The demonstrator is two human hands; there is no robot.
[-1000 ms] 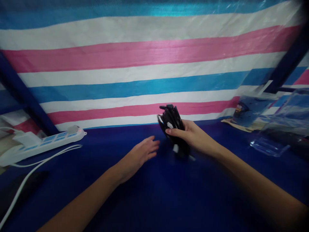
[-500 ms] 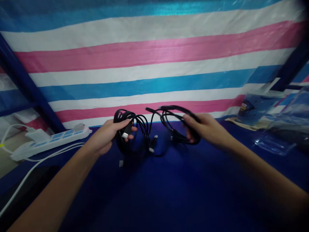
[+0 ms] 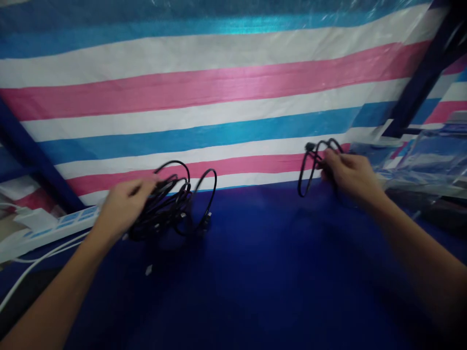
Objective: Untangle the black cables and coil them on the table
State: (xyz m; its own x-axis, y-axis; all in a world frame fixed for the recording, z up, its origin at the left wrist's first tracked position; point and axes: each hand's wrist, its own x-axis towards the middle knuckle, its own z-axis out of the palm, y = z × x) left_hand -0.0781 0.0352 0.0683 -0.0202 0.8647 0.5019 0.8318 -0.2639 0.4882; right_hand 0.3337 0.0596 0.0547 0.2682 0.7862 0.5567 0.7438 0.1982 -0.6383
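On the left, a tangle of black cables (image 3: 164,209) lies at the dark blue tabletop, with loose loops and small plug ends showing at its right side. My left hand (image 3: 126,204) is closed at the bundle's left edge, its fingertips partly behind the cables. Farther right, my right hand (image 3: 350,175) pinches a small coiled black cable (image 3: 310,170) raised above the table, its plug end sticking out at upper left. A gap separates the two hands, and no cable is seen running between them.
A white power strip (image 3: 73,221) with a plugged adapter and white cords lies at the left. A small pale scrap (image 3: 149,270) rests on the tabletop (image 3: 248,272). Clear plastic packaging (image 3: 430,155) stands at the right. A striped sheet (image 3: 219,87) hangs behind.
My hands have moved apart. The right one has carried its coiled cable rightward and up, away from the bundle; the left one has shifted left with the bundle. The view has turned slightly right.
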